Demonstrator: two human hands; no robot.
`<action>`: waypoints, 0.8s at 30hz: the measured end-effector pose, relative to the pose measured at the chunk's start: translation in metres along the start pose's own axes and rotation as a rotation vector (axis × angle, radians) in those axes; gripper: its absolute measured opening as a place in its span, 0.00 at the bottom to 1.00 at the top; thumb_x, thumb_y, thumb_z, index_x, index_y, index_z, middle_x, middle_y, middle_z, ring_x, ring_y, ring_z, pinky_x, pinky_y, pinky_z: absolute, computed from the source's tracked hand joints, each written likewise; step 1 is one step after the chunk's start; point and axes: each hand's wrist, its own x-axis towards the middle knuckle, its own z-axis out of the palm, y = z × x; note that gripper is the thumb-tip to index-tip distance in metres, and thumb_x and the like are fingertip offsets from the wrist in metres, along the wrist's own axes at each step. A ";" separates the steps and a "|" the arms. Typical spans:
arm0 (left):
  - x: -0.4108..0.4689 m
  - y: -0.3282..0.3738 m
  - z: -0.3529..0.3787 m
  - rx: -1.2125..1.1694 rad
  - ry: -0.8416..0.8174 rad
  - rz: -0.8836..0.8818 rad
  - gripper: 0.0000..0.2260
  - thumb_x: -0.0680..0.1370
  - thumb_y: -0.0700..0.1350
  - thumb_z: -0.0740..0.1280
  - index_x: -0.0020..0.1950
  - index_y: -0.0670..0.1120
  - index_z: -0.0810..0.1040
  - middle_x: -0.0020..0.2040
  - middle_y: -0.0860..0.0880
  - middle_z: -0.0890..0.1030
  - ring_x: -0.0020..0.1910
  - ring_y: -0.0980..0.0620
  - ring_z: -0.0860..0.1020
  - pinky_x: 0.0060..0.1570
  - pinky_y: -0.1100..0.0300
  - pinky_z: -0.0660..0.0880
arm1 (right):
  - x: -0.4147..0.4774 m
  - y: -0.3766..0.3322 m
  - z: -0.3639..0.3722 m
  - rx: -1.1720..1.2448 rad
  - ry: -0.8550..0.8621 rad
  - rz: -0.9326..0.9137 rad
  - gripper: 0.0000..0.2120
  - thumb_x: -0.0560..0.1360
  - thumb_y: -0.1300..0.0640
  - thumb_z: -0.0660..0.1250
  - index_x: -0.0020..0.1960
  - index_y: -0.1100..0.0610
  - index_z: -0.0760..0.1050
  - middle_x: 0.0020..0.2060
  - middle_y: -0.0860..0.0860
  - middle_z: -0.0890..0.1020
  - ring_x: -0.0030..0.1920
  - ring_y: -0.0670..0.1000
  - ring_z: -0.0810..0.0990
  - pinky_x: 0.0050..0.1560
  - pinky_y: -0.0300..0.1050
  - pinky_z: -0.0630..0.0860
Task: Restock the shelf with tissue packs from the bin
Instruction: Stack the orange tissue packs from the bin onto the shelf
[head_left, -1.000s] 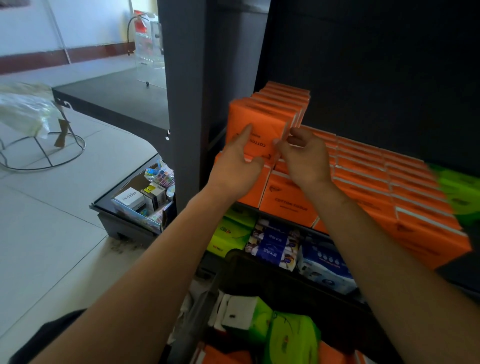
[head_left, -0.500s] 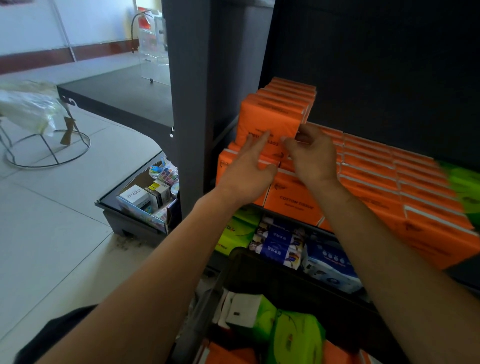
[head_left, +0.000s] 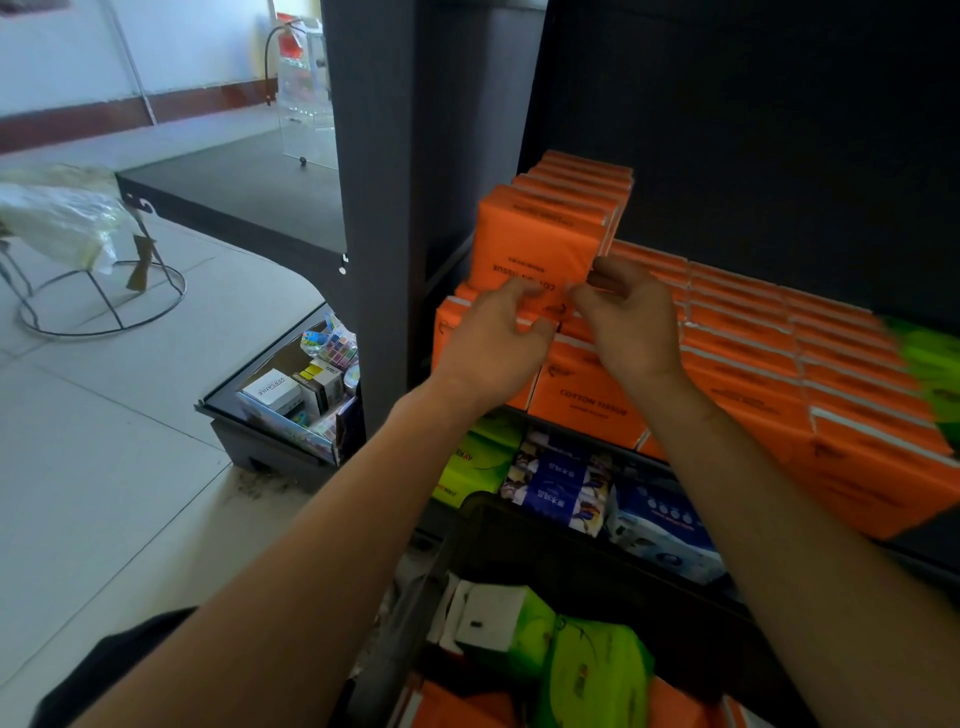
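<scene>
While the left hand (head_left: 493, 345) and right hand (head_left: 631, 322) hover empty, loosely curled, an orange pack (head_left: 540, 241) stands behind.

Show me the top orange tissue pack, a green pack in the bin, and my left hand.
top orange tissue pack (head_left: 535, 244): head view, middle of its front face.
green pack in the bin (head_left: 597, 675): head view, its crinkled top.
left hand (head_left: 488, 358): head view, back of the hand.

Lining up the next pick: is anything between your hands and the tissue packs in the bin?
Nothing visible. The green packs and orange packs lie exposed in the open black bin, below the left hand and right hand at the shelf.
</scene>
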 end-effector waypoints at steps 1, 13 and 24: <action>-0.002 0.001 0.001 -0.002 -0.014 0.007 0.13 0.78 0.42 0.61 0.62 0.52 0.72 0.50 0.51 0.79 0.47 0.51 0.78 0.44 0.58 0.74 | -0.002 0.002 -0.002 0.002 -0.002 0.014 0.18 0.73 0.58 0.69 0.63 0.58 0.77 0.54 0.49 0.81 0.54 0.45 0.79 0.58 0.41 0.76; -0.021 0.018 0.010 0.155 -0.091 0.159 0.12 0.78 0.39 0.61 0.59 0.48 0.76 0.52 0.52 0.78 0.45 0.58 0.77 0.43 0.68 0.72 | -0.048 -0.021 -0.071 0.021 -0.235 0.039 0.10 0.77 0.62 0.65 0.58 0.56 0.78 0.50 0.50 0.81 0.51 0.50 0.81 0.57 0.47 0.78; -0.097 0.004 0.050 0.306 -0.425 0.012 0.11 0.79 0.37 0.59 0.57 0.45 0.77 0.51 0.45 0.81 0.49 0.48 0.81 0.52 0.55 0.77 | -0.161 0.028 -0.128 -0.068 -0.502 0.286 0.04 0.78 0.57 0.65 0.53 0.52 0.75 0.46 0.54 0.81 0.42 0.50 0.80 0.42 0.44 0.76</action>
